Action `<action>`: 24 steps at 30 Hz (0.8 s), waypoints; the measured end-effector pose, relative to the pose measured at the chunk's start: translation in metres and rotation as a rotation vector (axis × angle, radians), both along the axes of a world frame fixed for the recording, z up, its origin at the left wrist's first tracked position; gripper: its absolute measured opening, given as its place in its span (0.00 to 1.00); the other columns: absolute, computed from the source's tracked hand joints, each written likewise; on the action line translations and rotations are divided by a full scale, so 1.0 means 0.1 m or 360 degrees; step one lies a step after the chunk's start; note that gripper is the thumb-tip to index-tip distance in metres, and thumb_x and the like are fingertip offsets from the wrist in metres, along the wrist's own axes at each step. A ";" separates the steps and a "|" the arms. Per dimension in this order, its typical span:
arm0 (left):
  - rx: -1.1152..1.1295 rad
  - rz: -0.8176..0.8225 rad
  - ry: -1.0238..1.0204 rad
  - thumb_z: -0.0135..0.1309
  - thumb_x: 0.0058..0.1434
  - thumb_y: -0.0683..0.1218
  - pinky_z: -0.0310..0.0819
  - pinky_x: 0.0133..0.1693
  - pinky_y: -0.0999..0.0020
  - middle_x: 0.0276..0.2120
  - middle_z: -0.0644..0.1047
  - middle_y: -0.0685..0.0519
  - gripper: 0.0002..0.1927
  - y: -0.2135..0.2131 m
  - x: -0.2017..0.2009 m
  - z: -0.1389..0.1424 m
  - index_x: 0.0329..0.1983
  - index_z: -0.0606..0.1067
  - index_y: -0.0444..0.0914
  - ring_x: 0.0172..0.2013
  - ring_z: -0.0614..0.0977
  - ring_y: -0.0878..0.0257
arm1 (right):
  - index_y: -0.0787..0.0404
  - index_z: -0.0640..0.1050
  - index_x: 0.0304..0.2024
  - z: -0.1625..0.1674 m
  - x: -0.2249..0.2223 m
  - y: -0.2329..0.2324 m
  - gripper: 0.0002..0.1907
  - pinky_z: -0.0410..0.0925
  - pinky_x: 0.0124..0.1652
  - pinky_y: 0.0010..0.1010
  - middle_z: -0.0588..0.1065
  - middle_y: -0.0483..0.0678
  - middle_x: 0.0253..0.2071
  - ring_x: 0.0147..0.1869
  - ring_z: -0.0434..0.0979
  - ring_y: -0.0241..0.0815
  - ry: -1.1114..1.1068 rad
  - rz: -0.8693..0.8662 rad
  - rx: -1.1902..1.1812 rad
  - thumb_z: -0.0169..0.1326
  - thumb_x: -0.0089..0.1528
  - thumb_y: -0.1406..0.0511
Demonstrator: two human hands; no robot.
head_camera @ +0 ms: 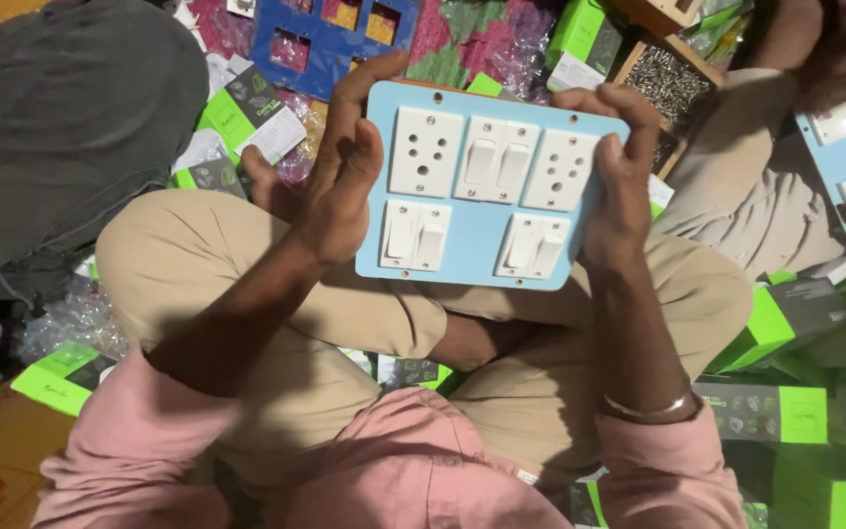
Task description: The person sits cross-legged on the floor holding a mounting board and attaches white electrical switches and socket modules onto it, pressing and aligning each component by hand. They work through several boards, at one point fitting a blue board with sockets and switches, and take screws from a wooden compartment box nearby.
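— How far along is that light-blue switch panel [487, 191]?

— All five cutouts look filled: three sockets on top, two switch pairs below. The left hand [340, 181] and right hand [619, 186] each clasp a side edge, holding it above the crossed legs.

— Anything left?

— A dark-blue panel [330, 39] beyond it has open cutouts.

I see a pale blue rectangular plastic switchboard panel [487, 191] fitted with white switches and sockets, beige trousers [364, 323], pink shirt sleeves [119, 451], bright green-and-grey cardboard boxes [771, 411], and a darker blue cut-out board [330, 39].
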State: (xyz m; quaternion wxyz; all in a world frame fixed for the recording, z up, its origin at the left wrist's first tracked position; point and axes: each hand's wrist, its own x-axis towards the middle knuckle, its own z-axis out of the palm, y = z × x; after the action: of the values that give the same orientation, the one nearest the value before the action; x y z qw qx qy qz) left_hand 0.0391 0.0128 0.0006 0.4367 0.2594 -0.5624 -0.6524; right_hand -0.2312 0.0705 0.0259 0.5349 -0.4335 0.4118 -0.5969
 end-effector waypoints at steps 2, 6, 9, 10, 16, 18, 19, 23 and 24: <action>-0.0116 -0.0006 -0.0007 0.32 0.84 0.64 0.56 0.69 0.67 0.70 0.60 0.50 0.32 -0.02 0.03 -0.01 0.79 0.50 0.39 0.64 0.65 0.64 | 0.57 0.65 0.63 0.00 0.02 0.02 0.15 0.65 0.64 0.34 0.69 0.56 0.60 0.61 0.70 0.43 0.0007 -0.0056 -0.0036 0.46 0.76 0.60; -0.0140 -0.0005 -0.0019 0.31 0.85 0.63 0.52 0.70 0.67 0.74 0.57 0.51 0.31 -0.03 0.05 -0.02 0.78 0.49 0.38 0.67 0.63 0.64 | 0.59 0.67 0.60 -0.03 0.01 0.01 0.12 0.65 0.61 0.33 0.69 0.56 0.57 0.58 0.70 0.42 -0.0011 -0.0079 -0.0015 0.46 0.77 0.61; -0.0103 0.0000 0.0008 0.31 0.85 0.63 0.53 0.69 0.67 0.73 0.58 0.50 0.31 -0.03 0.04 -0.02 0.78 0.50 0.38 0.66 0.64 0.64 | 0.59 0.66 0.59 -0.05 0.00 0.00 0.13 0.65 0.60 0.34 0.70 0.56 0.56 0.57 0.70 0.42 -0.0024 -0.0078 0.0010 0.46 0.76 0.61; -0.0086 0.0003 0.0023 0.31 0.85 0.63 0.54 0.69 0.67 0.73 0.59 0.50 0.31 -0.02 0.03 -0.01 0.78 0.50 0.38 0.65 0.65 0.64 | 0.60 0.66 0.59 -0.05 -0.01 0.00 0.13 0.65 0.60 0.34 0.70 0.57 0.56 0.57 0.70 0.42 -0.0017 -0.0079 0.0017 0.46 0.76 0.61; 0.0321 0.0019 0.0306 0.33 0.81 0.66 0.64 0.63 0.66 0.58 0.71 0.49 0.34 -0.05 -0.03 -0.06 0.76 0.56 0.36 0.57 0.72 0.63 | 0.63 0.68 0.58 -0.08 -0.04 -0.01 0.11 0.63 0.66 0.34 0.72 0.56 0.61 0.63 0.70 0.42 0.0160 -0.0194 0.0036 0.47 0.79 0.62; 0.0359 0.0078 0.0181 0.33 0.79 0.67 0.66 0.66 0.65 0.59 0.71 0.50 0.36 -0.06 -0.05 -0.10 0.76 0.58 0.36 0.62 0.73 0.62 | 0.65 0.71 0.58 -0.10 -0.05 -0.03 0.10 0.62 0.69 0.35 0.71 0.54 0.62 0.67 0.69 0.42 0.0279 -0.0268 -0.0001 0.48 0.79 0.64; 0.0411 0.0066 0.0234 0.33 0.79 0.66 0.67 0.66 0.65 0.59 0.71 0.50 0.35 -0.06 -0.07 -0.13 0.75 0.58 0.37 0.61 0.73 0.62 | 0.65 0.72 0.57 -0.10 -0.05 -0.03 0.10 0.62 0.70 0.35 0.71 0.53 0.62 0.69 0.69 0.42 0.0325 -0.0299 -0.0017 0.49 0.79 0.64; 0.0561 -0.0042 0.0517 0.32 0.81 0.65 0.70 0.61 0.66 0.54 0.72 0.50 0.31 -0.05 -0.15 -0.23 0.70 0.62 0.37 0.57 0.75 0.62 | 0.64 0.74 0.57 -0.10 -0.03 0.01 0.10 0.63 0.69 0.36 0.70 0.51 0.65 0.67 0.71 0.43 0.0306 -0.0409 -0.0012 0.50 0.78 0.65; 0.0579 -0.0078 0.0602 0.32 0.82 0.65 0.71 0.60 0.66 0.53 0.73 0.49 0.30 -0.05 -0.16 -0.26 0.68 0.64 0.36 0.56 0.75 0.63 | 0.63 0.75 0.57 -0.09 -0.02 0.02 0.10 0.64 0.68 0.37 0.70 0.50 0.66 0.65 0.72 0.44 0.0273 -0.0441 -0.0001 0.50 0.77 0.65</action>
State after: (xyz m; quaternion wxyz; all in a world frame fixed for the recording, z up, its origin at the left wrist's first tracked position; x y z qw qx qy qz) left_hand 0.0227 0.0079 -0.0249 0.4643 0.1934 -0.3503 -0.7902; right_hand -0.2334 0.0727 0.0165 0.4103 -0.4222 0.5116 -0.6259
